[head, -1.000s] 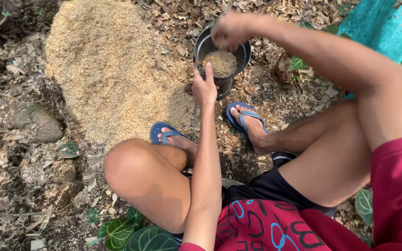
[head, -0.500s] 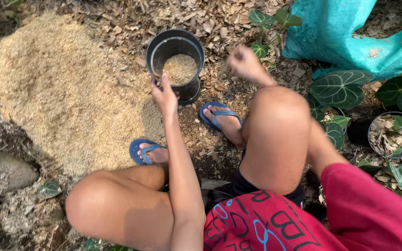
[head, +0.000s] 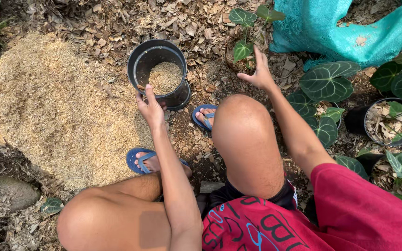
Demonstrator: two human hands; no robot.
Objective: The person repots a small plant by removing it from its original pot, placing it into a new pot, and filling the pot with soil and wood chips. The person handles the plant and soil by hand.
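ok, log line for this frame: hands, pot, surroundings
left hand: grips black pot rim | right hand: open, reaching to small leafy plant | pot: part-filled with husk | husk pile: beside pot

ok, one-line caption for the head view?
Left hand steadies a black pot partly filled with husk; right hand reaches toward a small plant.

- Setting: outdoor garden or plant-nursery plot, bare earth.
- Ground cover: dry leaf litter and wood chips [head: 196,23].
- Heap of rice husk [head: 56,107].
- Potted dark-leaved plants [head: 331,83]; black plastic pots [head: 389,123].
- Teal shade netting [head: 340,28].
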